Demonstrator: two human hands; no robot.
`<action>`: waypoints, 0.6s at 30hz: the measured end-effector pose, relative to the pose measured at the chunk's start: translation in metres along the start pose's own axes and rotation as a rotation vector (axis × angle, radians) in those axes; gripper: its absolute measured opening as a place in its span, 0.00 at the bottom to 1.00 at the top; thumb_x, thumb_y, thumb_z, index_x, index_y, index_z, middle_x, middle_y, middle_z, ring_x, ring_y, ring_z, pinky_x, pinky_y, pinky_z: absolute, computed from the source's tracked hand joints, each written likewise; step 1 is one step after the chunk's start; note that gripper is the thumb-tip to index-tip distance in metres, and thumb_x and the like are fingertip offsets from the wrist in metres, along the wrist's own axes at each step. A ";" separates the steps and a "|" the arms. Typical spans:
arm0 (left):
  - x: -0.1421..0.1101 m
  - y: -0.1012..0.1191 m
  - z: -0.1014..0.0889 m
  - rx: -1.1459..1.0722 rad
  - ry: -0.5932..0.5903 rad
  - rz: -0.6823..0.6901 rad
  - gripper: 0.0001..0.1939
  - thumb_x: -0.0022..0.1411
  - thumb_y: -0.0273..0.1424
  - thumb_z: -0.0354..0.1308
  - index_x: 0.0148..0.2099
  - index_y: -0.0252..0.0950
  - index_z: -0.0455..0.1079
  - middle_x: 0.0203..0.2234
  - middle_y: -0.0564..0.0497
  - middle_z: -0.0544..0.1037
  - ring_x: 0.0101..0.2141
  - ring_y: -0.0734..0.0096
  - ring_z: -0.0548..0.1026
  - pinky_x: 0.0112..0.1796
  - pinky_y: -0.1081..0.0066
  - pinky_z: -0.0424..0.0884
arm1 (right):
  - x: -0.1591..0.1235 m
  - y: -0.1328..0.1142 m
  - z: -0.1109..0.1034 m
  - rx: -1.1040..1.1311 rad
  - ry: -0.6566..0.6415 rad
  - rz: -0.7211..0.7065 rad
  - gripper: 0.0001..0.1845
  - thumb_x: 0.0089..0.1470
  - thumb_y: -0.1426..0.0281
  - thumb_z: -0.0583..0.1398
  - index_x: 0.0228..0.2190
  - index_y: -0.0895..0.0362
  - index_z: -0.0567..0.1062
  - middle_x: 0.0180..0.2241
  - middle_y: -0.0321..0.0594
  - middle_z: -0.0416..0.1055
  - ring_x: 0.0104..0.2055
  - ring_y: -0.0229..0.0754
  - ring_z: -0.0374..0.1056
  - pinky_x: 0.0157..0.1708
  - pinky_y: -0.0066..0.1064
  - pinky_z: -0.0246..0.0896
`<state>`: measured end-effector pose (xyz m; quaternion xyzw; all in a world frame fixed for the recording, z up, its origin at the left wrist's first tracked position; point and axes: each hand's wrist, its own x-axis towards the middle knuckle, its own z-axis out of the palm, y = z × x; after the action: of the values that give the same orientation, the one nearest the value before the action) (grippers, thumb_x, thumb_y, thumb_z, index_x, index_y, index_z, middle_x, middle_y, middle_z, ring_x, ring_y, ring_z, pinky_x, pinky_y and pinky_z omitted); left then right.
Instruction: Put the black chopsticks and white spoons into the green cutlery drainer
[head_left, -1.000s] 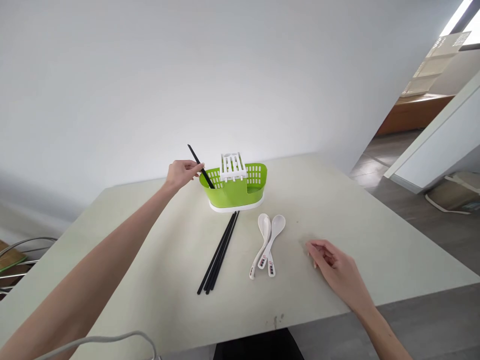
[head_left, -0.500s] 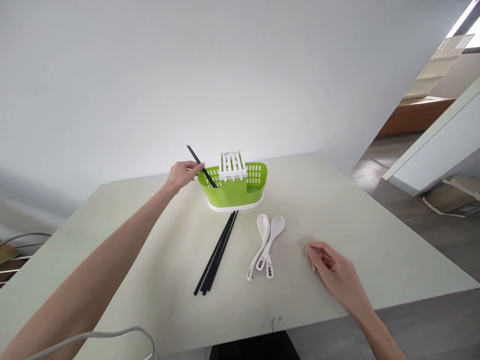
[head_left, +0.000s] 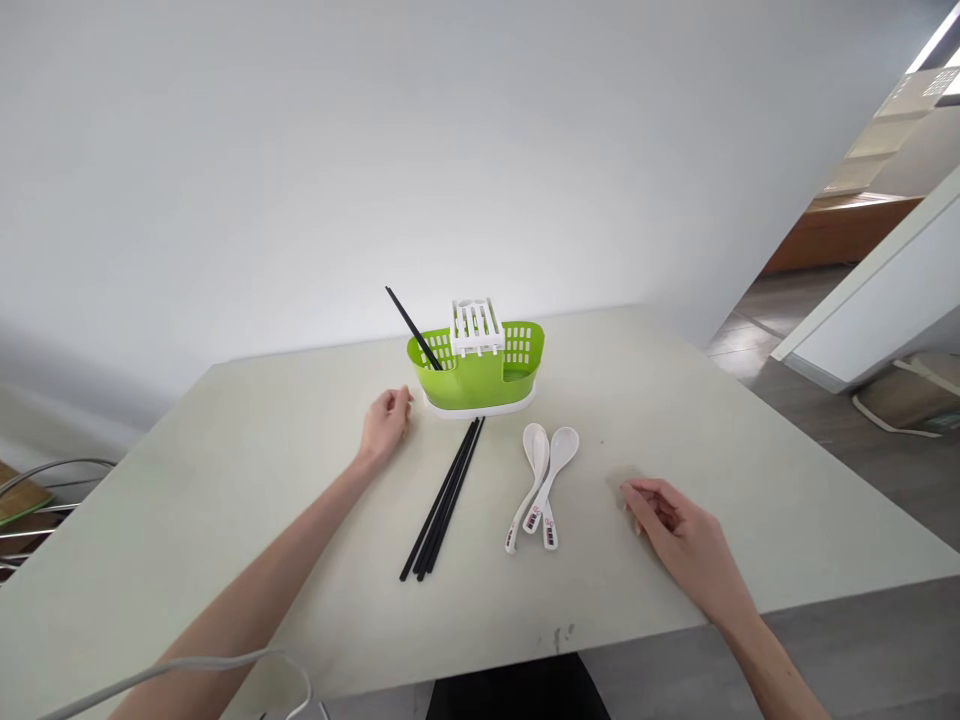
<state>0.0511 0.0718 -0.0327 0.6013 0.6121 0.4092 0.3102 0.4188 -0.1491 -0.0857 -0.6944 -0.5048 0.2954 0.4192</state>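
Note:
A green cutlery holder (head_left: 480, 375) with a white slotted handle stands at the far middle of the pale table (head_left: 225, 480). One black chopstick (head_left: 411, 326) leans out of its left compartment. My left hand (head_left: 386, 422) hovers just left of the holder's base, fingers loosely curled, holding nothing. Several black chopsticks (head_left: 444, 498) lie in a bundle in front of the holder. Two white ceramic spoons (head_left: 541, 482) lie to their right. My right hand (head_left: 675, 535) rests on the table right of the spoons, fingers loosely bent and empty.
A white wall stands behind the table. A grey cable (head_left: 187, 670) curves at the near left edge. Metal chair parts (head_left: 37, 500) show at the far left. An open doorway and wooden floor lie to the right.
My left hand has let go of the chopstick, which now leans in the holder, and has drawn back and down to the table beside the holder. My right hand has stayed put.

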 end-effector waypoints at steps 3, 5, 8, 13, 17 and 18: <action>-0.033 -0.009 0.010 0.168 -0.100 0.110 0.23 0.68 0.53 0.53 0.37 0.38 0.73 0.23 0.54 0.71 0.25 0.70 0.67 0.28 0.71 0.64 | 0.000 0.001 0.000 -0.007 0.006 -0.004 0.25 0.63 0.45 0.58 0.39 0.53 0.78 0.25 0.37 0.72 0.27 0.41 0.67 0.29 0.29 0.65; -0.047 -0.007 0.011 0.202 -0.176 0.177 0.21 0.68 0.51 0.54 0.39 0.39 0.74 0.24 0.54 0.73 0.27 0.69 0.69 0.30 0.70 0.65 | 0.000 0.000 0.000 -0.015 0.012 -0.003 0.25 0.63 0.45 0.58 0.39 0.54 0.78 0.25 0.37 0.72 0.27 0.41 0.67 0.29 0.29 0.65; -0.057 -0.005 0.010 0.220 -0.304 0.264 0.17 0.67 0.49 0.57 0.41 0.40 0.74 0.27 0.54 0.76 0.27 0.69 0.71 0.31 0.69 0.67 | -0.001 -0.003 0.000 -0.022 0.018 0.015 0.25 0.63 0.45 0.58 0.40 0.54 0.78 0.25 0.37 0.71 0.27 0.41 0.67 0.29 0.30 0.64; -0.058 -0.008 0.010 0.253 -0.392 0.367 0.15 0.64 0.47 0.62 0.44 0.42 0.75 0.26 0.55 0.76 0.25 0.70 0.68 0.32 0.68 0.69 | -0.001 -0.008 0.000 -0.022 0.028 0.030 0.24 0.62 0.45 0.58 0.39 0.53 0.78 0.24 0.36 0.71 0.27 0.41 0.67 0.29 0.30 0.65; -0.059 -0.009 0.010 0.273 -0.405 0.397 0.15 0.62 0.45 0.65 0.45 0.41 0.75 0.27 0.55 0.78 0.25 0.71 0.69 0.35 0.67 0.70 | -0.002 -0.011 -0.001 -0.028 0.035 0.047 0.25 0.61 0.44 0.58 0.39 0.53 0.78 0.24 0.36 0.72 0.27 0.41 0.69 0.28 0.30 0.65; -0.059 -0.008 0.010 0.278 -0.403 0.399 0.15 0.62 0.45 0.65 0.45 0.41 0.75 0.27 0.55 0.79 0.25 0.71 0.69 0.36 0.66 0.70 | -0.002 -0.011 -0.001 -0.028 0.035 0.052 0.26 0.61 0.44 0.58 0.39 0.53 0.78 0.24 0.37 0.72 0.27 0.42 0.69 0.28 0.30 0.65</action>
<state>0.0608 0.0150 -0.0514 0.8154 0.4581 0.2469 0.2537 0.4138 -0.1499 -0.0754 -0.7181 -0.4833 0.2869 0.4104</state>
